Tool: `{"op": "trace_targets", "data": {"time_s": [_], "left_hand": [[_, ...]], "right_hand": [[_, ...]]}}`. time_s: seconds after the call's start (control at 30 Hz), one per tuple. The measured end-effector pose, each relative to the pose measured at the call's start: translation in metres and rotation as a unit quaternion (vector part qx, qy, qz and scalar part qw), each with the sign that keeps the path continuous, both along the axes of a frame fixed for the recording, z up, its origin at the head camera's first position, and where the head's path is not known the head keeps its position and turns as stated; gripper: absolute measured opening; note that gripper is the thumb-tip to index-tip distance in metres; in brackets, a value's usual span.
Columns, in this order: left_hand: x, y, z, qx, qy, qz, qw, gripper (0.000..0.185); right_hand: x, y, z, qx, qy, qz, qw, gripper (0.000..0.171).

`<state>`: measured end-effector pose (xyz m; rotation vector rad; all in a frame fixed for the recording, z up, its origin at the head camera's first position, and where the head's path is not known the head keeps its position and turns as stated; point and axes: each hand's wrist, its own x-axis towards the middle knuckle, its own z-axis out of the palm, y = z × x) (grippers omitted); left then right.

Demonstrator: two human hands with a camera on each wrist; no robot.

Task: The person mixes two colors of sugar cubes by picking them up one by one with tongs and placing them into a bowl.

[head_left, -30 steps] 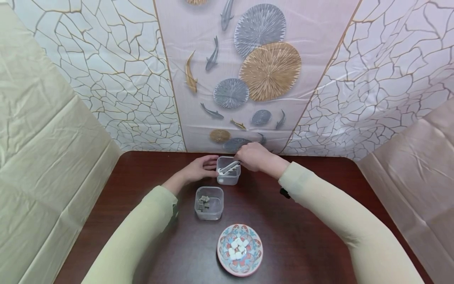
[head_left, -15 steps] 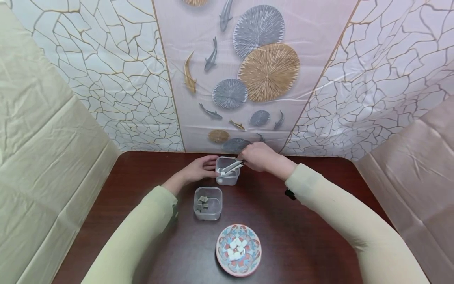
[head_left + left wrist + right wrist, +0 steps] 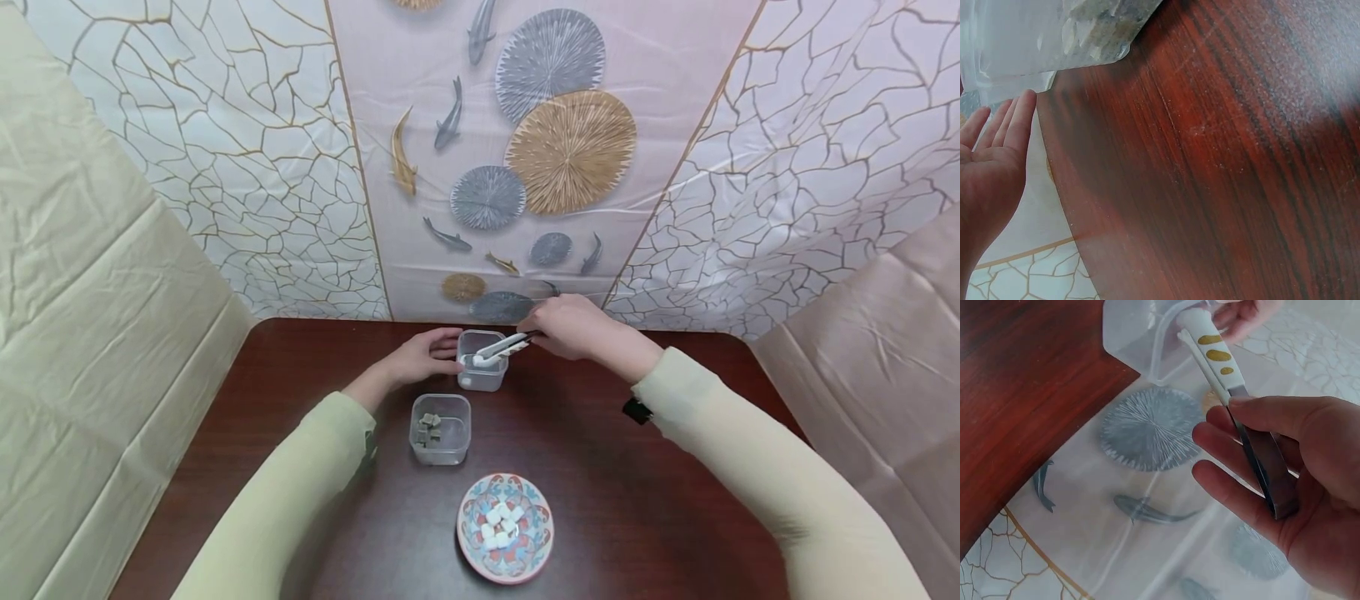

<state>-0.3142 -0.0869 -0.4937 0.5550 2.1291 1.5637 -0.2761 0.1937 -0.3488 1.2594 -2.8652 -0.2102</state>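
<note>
The right hand (image 3: 573, 325) hovers over the back edge of the desk (image 3: 645, 517), its fingers (image 3: 1241, 447) curled round the metal handle of a pair of tongs (image 3: 501, 346). The tongs slant down and to the left, and their white tips reach over the rim of a clear plastic tub (image 3: 480, 367) that stands near the middle of the back edge. In the head view the tips seem to pinch a small white piece just above the tub, though it is too small to be sure. In the right wrist view the tongs (image 3: 1235, 394) show white tips with gold marks, pointing into the tub (image 3: 1141, 344).

The left hand (image 3: 423, 357) rests against the left side of that tub with its fingers nearly straight and held together, steadying the wall rather than gripping it. The left wrist view shows the open palm (image 3: 988, 169) with the fingers close together near the desk's back edge.

A second clear tub (image 3: 441, 429) stands just in front of the first, a little to the left, well toward the middle of the desk. It holds a few small grey-brown cubes (image 3: 429, 429). Farther toward the front edge lies a patterned dish (image 3: 536, 554) with a red and blue rim, and a heap of white cubes (image 3: 498, 525) lies in its middle. Both forearms wear pale green sleeves (image 3: 300, 492). A sheet printed with fish and round fans (image 3: 570, 150) hangs behind the desk.
</note>
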Motion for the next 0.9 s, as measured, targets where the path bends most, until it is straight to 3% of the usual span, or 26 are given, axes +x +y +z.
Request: {"op": "trace_targets", "data": {"time_s": [0.5,0.73,0.9], "left_hand": [[0.001,0.001,0.002,-0.013,0.009,0.003,0.9999,0.072],[0.001,0.001,0.003,-0.026,0.016,0.002,0.9995,0.071],[0.001,0.0,0.004,-0.022,0.012,0.003,0.9997,0.071]], "right_hand": [[0.042,0.038,0.022,-0.093,-0.048,0.034,0.994,0.02],[0.065,0.046,0.02,-0.118,-0.083,0.097,0.985,0.023],[0.084,0.044,0.014,-0.11,-0.121,0.125,0.979,0.025]]}}
